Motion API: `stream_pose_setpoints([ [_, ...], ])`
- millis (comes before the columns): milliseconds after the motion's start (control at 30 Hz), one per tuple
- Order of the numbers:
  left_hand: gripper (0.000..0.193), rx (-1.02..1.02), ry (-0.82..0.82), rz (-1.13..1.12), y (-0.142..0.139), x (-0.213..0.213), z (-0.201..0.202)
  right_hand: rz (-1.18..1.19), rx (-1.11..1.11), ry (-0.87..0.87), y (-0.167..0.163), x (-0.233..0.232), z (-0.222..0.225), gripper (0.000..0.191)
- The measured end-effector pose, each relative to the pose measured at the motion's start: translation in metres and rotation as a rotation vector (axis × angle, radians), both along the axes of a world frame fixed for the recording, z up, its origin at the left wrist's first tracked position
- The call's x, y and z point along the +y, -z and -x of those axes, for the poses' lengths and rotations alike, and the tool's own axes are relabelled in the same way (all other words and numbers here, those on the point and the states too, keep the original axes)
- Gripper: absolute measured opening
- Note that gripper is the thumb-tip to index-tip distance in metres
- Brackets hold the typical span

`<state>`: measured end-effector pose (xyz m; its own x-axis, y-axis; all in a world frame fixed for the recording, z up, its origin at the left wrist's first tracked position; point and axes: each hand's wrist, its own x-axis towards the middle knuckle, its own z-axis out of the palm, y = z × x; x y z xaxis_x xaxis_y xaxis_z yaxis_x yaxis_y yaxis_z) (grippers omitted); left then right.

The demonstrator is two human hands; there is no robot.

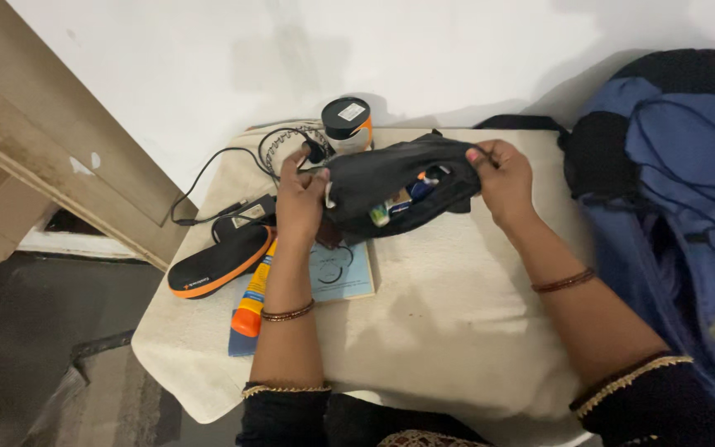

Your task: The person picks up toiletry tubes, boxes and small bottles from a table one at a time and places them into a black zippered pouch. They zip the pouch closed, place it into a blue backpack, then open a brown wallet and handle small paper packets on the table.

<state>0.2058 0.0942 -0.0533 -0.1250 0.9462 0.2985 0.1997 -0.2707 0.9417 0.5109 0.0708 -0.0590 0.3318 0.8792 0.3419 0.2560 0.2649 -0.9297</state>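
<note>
Cream-covered table [448, 331] against white wall [291, 50]

Soft indoor light, faint shadows, slight blur

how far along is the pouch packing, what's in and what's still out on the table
Done: a few small items already sit inside the open black pouch. In hand: the left hand and right hand hold its two ends, keeping it open. Left out on the table: orange tube, black-and-orange case, blue booklet, round jar, cable.
</note>
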Motion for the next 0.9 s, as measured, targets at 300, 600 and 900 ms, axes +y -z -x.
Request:
stream_pose_setpoints([
  [300,0.076,-0.228,0.283,-0.271,0.009,-0.005,-0.045,-0.267,-0.474,0.318,-0.052,-0.044,-0.050,0.014],
  [600,0.036,0.236,0.463,-0.052,0.022,-0.019,-0.048,0.365,-0.250,0.192,-0.022,-0.194,-0.046,0.026],
  [900,0.038,0.738,0.166,-0.136,-0.010,-0.052,-0.050,0.367,0.305,-0.082,0.041,-0.246,-0.057,0.042],
])
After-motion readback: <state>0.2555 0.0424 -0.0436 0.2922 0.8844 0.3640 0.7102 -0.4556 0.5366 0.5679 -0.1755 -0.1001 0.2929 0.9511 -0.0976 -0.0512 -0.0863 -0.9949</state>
